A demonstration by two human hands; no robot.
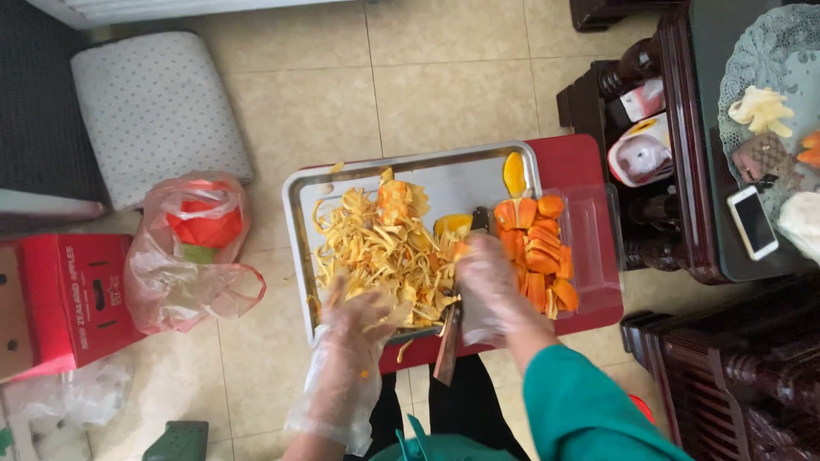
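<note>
A metal tray (444, 175) sits on a red stool (576, 162) and holds a heap of yellow fruit peelings (380, 243). My left hand (359, 320), in a clear plastic glove, rests on the near edge of the heap. Also gloved, my right hand (487, 286) reaches over the tray's right side, touching a yellow fruit piece (453, 226) beside orange fruit slices (538, 252). The slices lie in a clear plastic box (598, 239). A knife (448, 341) leans off the tray's near edge between my hands. Whether the right hand grips anything is blurred.
A plastic bag (192, 252) with red contents lies on the tiled floor at left, next to a red cardboard box (64, 294). A dotted cushion (154, 111) is at the back left. A dark wooden table (683, 171) with a phone (752, 222) stands right.
</note>
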